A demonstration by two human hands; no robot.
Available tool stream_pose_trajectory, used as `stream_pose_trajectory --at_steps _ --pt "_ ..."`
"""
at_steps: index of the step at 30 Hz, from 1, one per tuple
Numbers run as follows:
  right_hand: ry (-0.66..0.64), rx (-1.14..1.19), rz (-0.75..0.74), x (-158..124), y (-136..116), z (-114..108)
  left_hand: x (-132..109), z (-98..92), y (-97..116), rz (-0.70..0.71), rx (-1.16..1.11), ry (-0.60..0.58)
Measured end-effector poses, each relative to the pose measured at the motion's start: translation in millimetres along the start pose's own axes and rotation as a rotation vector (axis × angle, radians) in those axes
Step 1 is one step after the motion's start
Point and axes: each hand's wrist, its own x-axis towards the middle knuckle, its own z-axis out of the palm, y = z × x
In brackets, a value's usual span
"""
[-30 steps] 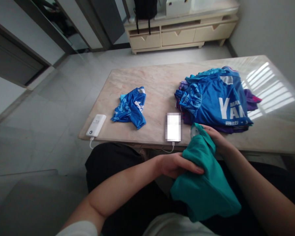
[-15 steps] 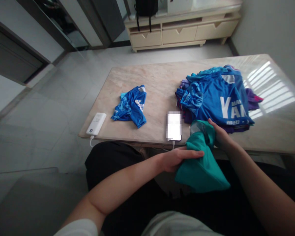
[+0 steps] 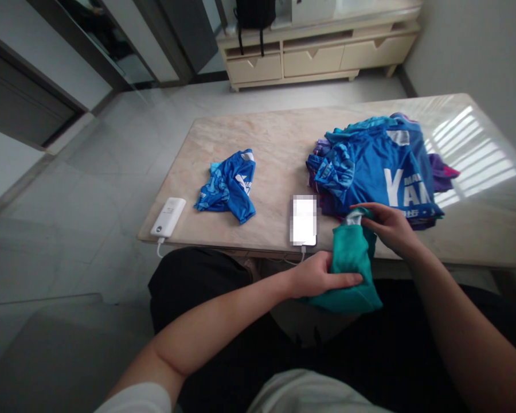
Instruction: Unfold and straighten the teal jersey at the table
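Observation:
A teal garment (image 3: 351,258) hangs between my hands, over my lap at the table's near edge; folded as it is, I cannot tell its exact kind. My left hand (image 3: 322,276) grips its middle, thumb lying across the front and the other fingers behind the cloth. At its upper end, where a whitish patch shows, my right hand (image 3: 387,225) pinches the cloth. Just beyond the right hand lies a pile of blue printed shirts (image 3: 370,166), with purple ones lower down. Left of the teal cloth is a phone (image 3: 304,221) with a lit, blurred screen.
A small folded blue shirt (image 3: 230,186) lies on the left part of the marble-topped table (image 3: 279,149). A white power bank (image 3: 168,218) with a cable sits at the near left corner. Across the floor stands a cream cabinet (image 3: 313,60) with a black backpack (image 3: 255,12) on it.
The teal garment's upper part has been folded into a flatter, squarer shape, and its lower edge has risen. My right hand has shifted slightly up and right, now reaching over the top.

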Motion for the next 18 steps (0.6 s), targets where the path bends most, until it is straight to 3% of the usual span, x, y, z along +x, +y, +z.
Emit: stream_pose_trajectory --at_steps 4,9,14,18 --pt "0.233 -0.309 -0.137 -0.5 4.4 -7.9 -8.1 3.9 9.0 -0.032 0.215 -0.138" --pt "0.379 -0.473 -0.227 -2.0 -3.0 -14.7 -13.8 3.3 20.4 -0.017 0.376 -0.208" --pt "0.458 -0.708 -0.060 1.2 0.0 -25.9 -21.4 0.7 29.1 -0.042 0.309 -0.259" --pt "0.528 -0.790 0.066 2.9 3.5 -28.6 -27.3 2.2 30.7 -0.015 0.262 -0.509"
